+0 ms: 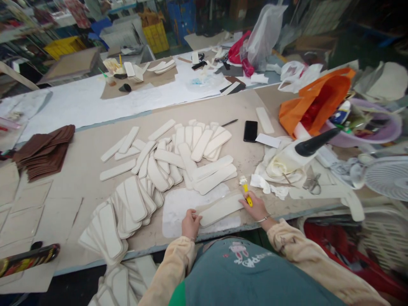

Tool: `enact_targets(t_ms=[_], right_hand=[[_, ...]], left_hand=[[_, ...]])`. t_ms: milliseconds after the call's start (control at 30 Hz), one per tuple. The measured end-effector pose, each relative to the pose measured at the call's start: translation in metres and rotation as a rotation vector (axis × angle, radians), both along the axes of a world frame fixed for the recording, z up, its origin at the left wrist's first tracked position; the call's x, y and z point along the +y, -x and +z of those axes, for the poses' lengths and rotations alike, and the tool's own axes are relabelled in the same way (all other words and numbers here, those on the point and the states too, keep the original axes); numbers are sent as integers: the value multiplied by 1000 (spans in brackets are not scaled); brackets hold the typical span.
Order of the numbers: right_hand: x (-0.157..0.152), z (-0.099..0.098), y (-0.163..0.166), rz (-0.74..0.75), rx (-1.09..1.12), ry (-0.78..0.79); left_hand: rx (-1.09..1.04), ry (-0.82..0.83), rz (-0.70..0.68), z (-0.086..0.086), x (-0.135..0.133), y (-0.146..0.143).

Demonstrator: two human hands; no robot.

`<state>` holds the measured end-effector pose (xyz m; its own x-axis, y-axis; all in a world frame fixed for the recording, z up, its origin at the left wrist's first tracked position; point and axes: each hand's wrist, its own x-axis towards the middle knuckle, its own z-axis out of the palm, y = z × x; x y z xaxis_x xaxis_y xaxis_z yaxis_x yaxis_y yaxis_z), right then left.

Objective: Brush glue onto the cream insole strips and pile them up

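A long pale strip with rounded ends (219,209) lies before me at the table's front edge, over a white sheet (174,212). My left hand (190,224) is closed at its left end, with thumb and fingertips pinching the edge. In my right hand (256,208) is a small yellow-handled brush (245,190), its whitish head pointing away from me. The fingers of that hand also touch the strip's right end. Beyond my hands, many similar pale strips (168,158) lie in loose heaps, with fanned stacks (132,202) to the left.
A phone (250,131), crumpled white tissue (260,182), scissors (312,185) and a white container with a black nozzle (291,159) lie to the right. Behind them are an orange bag (299,104) and a purple basin (379,134). Brown pieces (47,148) are stacked at left.
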<state>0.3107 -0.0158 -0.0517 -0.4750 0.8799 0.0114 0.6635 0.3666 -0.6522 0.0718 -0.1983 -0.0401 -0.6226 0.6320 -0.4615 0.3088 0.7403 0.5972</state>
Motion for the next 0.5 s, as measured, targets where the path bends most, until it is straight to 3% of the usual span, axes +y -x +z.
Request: enact_targets(t_ms=[500], right_hand=[[4, -4, 2, 130, 9, -115]], left_hand=[[88, 105, -153, -2, 3, 2]])
